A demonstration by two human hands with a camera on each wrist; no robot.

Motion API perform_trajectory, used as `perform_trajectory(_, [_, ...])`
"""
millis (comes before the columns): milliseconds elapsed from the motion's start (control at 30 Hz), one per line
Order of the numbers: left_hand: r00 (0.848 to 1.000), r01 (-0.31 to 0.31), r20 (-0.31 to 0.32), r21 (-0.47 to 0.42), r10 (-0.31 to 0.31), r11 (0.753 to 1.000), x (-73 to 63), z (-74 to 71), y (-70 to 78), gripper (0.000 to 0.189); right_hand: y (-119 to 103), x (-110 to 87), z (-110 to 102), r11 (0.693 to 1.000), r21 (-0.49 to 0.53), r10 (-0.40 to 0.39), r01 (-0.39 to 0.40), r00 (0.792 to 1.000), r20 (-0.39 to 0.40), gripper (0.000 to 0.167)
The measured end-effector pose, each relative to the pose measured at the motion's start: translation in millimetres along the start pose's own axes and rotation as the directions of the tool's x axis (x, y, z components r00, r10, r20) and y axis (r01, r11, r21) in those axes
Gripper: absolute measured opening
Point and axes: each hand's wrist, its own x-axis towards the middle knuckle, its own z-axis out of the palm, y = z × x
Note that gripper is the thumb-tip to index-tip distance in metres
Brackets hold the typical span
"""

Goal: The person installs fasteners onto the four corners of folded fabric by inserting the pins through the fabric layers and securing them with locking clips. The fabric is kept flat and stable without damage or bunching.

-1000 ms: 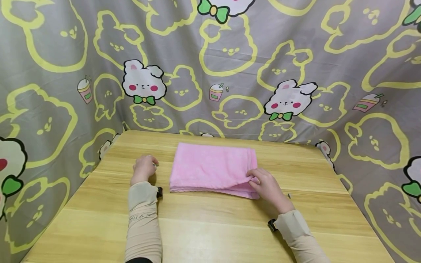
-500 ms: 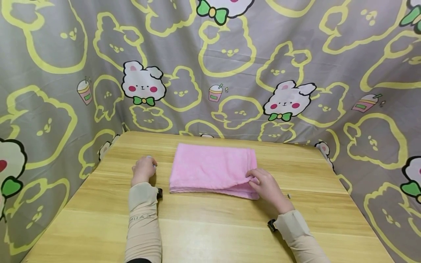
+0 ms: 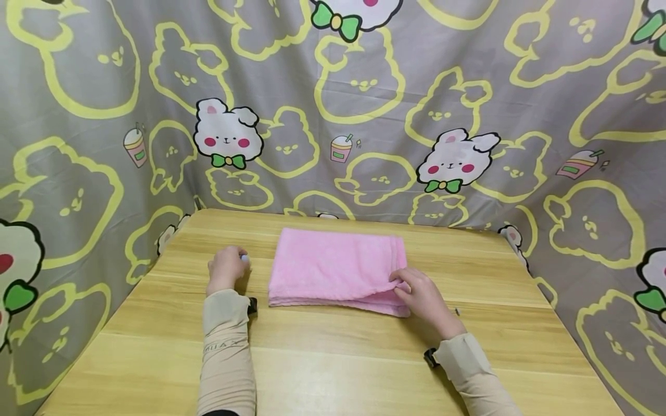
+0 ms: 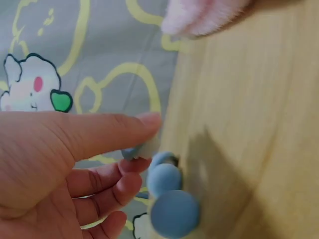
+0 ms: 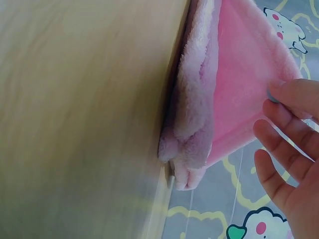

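Towel (image 3: 333,263) looks soft and light; right hand (image 3: 424,294) aptly pinches its near-right corner. Left of it, left hand (image 3: 225,270) pinches a bluish piece (image 4: 133,151).

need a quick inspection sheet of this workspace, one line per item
Surface: wood-grain table.
Job's things: folded pink cloth, near right corner raised; blue round pieces close to the left grip, contact with the table unclear.
Clutter: tiny speck beside the right grip, too small to identify.
Grips: left pinches a small blue-and-pale piece; right pinches the cloth's raised edge.
Cables: nothing seen.
Surroundings: grey curtain with yellow outlines and white rabbit heads.
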Motion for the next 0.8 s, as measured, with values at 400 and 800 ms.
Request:
perform_trajectory(400, [0.97,-0.128,-0.233,-0.243,0.071,0.961,1.5,-13.0,15.8,0.041,0.0,-0.7,0.0,1.0,-0.006,-0.014,0.014,1.0,-0.009,0.022])
perform_trajectory(800, [0.899,-0.332,-0.418,-0.457,0.131,0.825,5.9,-2.5,60.4,0.034,0.4,-0.4,0.1,1.0,-0.007,0.002,-0.002,1.0,0.002,0.022])
